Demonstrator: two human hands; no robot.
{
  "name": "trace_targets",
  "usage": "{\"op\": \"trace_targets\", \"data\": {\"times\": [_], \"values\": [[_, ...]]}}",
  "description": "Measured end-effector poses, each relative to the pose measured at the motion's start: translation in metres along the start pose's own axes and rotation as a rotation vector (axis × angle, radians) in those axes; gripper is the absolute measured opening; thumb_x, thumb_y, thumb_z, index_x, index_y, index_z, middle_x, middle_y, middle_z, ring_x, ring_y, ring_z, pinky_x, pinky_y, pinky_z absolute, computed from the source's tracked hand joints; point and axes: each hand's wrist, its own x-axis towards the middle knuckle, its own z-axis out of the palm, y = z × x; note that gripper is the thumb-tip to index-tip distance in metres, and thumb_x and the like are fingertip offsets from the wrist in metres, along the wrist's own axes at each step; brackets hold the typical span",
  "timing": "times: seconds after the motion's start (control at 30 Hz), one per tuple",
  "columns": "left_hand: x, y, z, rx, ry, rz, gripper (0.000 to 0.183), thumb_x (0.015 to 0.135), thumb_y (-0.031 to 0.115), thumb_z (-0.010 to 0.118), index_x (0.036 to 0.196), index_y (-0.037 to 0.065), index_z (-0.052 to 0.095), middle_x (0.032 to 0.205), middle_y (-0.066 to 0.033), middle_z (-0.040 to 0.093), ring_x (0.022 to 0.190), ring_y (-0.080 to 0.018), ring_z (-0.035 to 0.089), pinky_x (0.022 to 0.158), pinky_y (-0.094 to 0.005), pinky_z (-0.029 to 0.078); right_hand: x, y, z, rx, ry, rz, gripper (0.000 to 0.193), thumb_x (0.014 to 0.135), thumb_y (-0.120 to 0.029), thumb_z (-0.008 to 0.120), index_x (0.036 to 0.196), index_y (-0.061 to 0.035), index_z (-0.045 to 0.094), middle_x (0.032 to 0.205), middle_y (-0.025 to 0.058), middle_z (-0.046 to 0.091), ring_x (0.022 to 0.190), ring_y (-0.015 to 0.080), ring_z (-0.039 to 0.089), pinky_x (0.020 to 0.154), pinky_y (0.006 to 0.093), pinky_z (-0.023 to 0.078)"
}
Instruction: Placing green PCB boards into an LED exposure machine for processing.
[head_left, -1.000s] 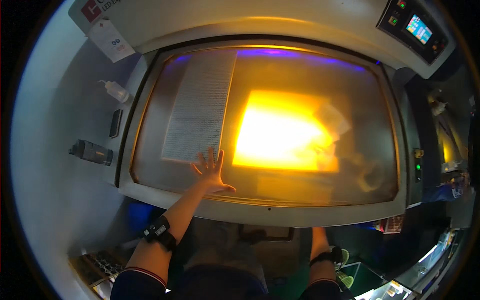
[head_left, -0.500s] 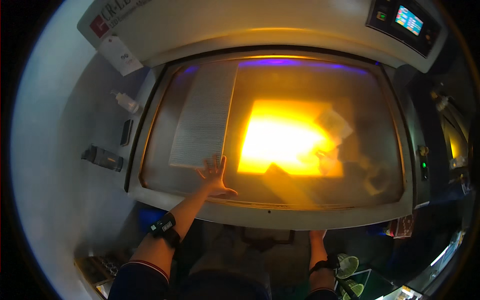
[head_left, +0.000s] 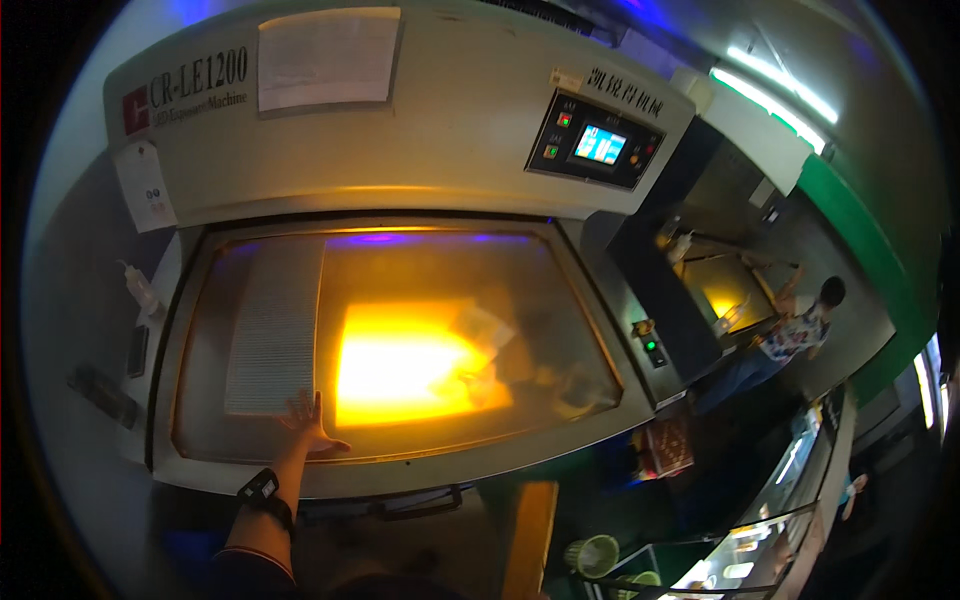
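Note:
My left hand (head_left: 312,428) lies on the dark, glossy cover (head_left: 420,280) of a large grey machine, its fingers spread. The fingertips are by the lower corner of a pale, finely striped flat panel (head_left: 275,335) that shows at the cover's left side. To the right of the hand a bright yellow patch of light (head_left: 400,365) glows on the cover. A long yellow-orange board (head_left: 530,540) stands up from the lower edge of the view, in front of the machine. My right hand is out of sight, so whether it holds the board cannot be seen.
A control panel with a lit screen (head_left: 600,145) sits on the machine's hood. At left are a white squeeze bottle (head_left: 138,288), a dark phone-like slab (head_left: 137,350) and a dark bottle (head_left: 103,396). Green baskets (head_left: 592,556) stand low right. A person (head_left: 795,330) works at another machine.
The view has swung up and to the right, bringing in the other machine and person. My right hand has left the view and the yellow-orange board has come in. My left hand stays on the cover.

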Motion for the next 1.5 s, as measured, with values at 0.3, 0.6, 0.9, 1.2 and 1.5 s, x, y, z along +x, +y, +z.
{"op": "trace_targets", "data": {"times": [0.3,0.6,0.9,1.2,1.5], "values": [[0.001,0.026,0.004,-0.089,-0.014,0.121,0.158,0.039,0.094,0.068,0.157,0.030,-0.015,0.159,-0.0129,-0.033,0.144,-0.0452,-0.029,0.106,-0.0793,-0.006,-0.024,-0.069,-0.062,-0.593,0.647,-0.060,0.048,0.085,-0.027,0.070,0.125,-0.0042,0.058,0.111,0.0150,0.064,0.103,0.0269,0.063,0.090,0.0413,0.050],[-0.124,0.052,-0.049,0.069,0.276,0.869,0.129,0.067,0.060,0.081,0.159,0.010,0.006,0.166,-0.0169,0.004,0.152,-0.0399,0.001,0.116,-0.0666,0.015,0.034,-0.272,0.123,-1.634,0.098,-0.802,0.043,0.080,-0.013,0.066,0.122,-0.0256,0.065,0.107,0.0123,0.070,0.098,0.0371,0.067,0.083,0.0469,0.055],[-0.125,-0.118,-0.006,0.312,0.196,0.317,0.066,0.085,0.018,0.069,0.145,0.007,0.043,0.144,-0.0140,0.051,0.122,-0.0445,0.054,0.109,-0.0567,0.036,0.157,-0.236,0.381,-1.681,-0.325,-1.378,0.048,0.083,-0.007,0.059,0.128,-0.0202,0.062,0.133,0.0017,0.063,0.124,0.0271,0.060,0.094,0.0446,0.052],[0.076,-0.149,-0.158,0.105,0.236,0.457,0.061,0.082,0.007,0.068,0.141,0.008,0.050,0.125,-0.0194,0.064,0.111,-0.0365,0.062,0.099,-0.0466,0.049,0.320,-0.311,0.533,-1.623,-0.194,-1.379,0.062,0.076,0.004,0.058,0.133,-0.0194,0.052,0.122,0.0122,0.059,0.111,0.0370,0.056,0.090,0.0451,0.054],[0.291,-0.160,-0.278,-0.179,0.421,0.197,0.042,0.092,0.002,0.058,0.132,0.014,0.061,0.117,-0.0207,0.066,0.109,-0.0336,0.064,0.093,-0.0438,0.053,0.481,-0.436,0.699,-1.796,-0.232,-1.229,0.059,0.085,0.002,0.049,0.140,-0.0218,0.053,0.142,0.0071,0.053,0.128,0.0302,0.051,0.102,0.0433,0.048]]}}
